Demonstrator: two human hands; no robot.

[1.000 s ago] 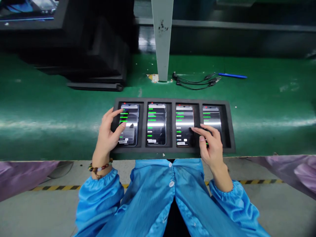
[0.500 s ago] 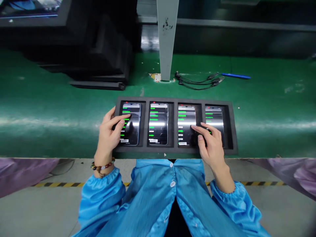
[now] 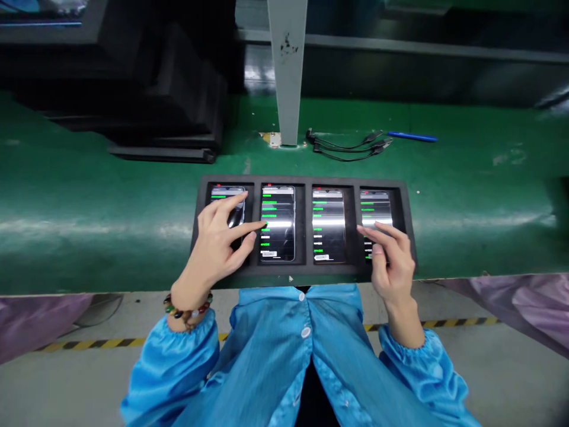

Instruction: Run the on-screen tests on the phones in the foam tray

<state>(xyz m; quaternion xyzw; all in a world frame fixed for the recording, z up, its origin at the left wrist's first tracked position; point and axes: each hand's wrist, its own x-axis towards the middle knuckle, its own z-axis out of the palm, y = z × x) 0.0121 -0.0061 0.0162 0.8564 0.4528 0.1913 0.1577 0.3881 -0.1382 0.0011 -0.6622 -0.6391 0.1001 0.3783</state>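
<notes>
- Purple cloth (image 3: pixel 40 323) at far left, below table edge.
- Stack of black trays (image 3: pixel 186 89) on the table, upper left; top one has something shiny in it, cut off by the frame.
- Left hand (image 3: pixel 220 237), beaded bracelet (image 3: pixel 189 311) on wrist: fingers spread apart, nothing gripped. It covers much of the first phone (image 3: pixel 235 216); one fingertip is at that phone's upper right corner, another at the left edge of the second phone (image 3: pixel 279 228). Contact with glass: can't tell.
- Black tray (image 3: pixel 306 270) lies near the table edge, four compartments in a row, one phone lying face up in each; screens lit, green and white text lines.
- Grey post (image 3: pixel 288 71) stands behind tray.
- Third phone (image 3: pixel 329 228) uncovered.
- Black cables (image 3: pixel 347 148) behind tray, blue pen (image 3: pixel 412 137) just right of them.
- Fourth phone (image 3: pixel 376 207), lower part hidden by the right hand (image 3: pixel 393 264): fingers bent, thumb apart from fingertips, nothing gripped. One fingertip over the divider left of this phone, another over its screen; touching or hovering, can't tell.
- Green table (image 3: pixel 480 225) extends right.
</notes>
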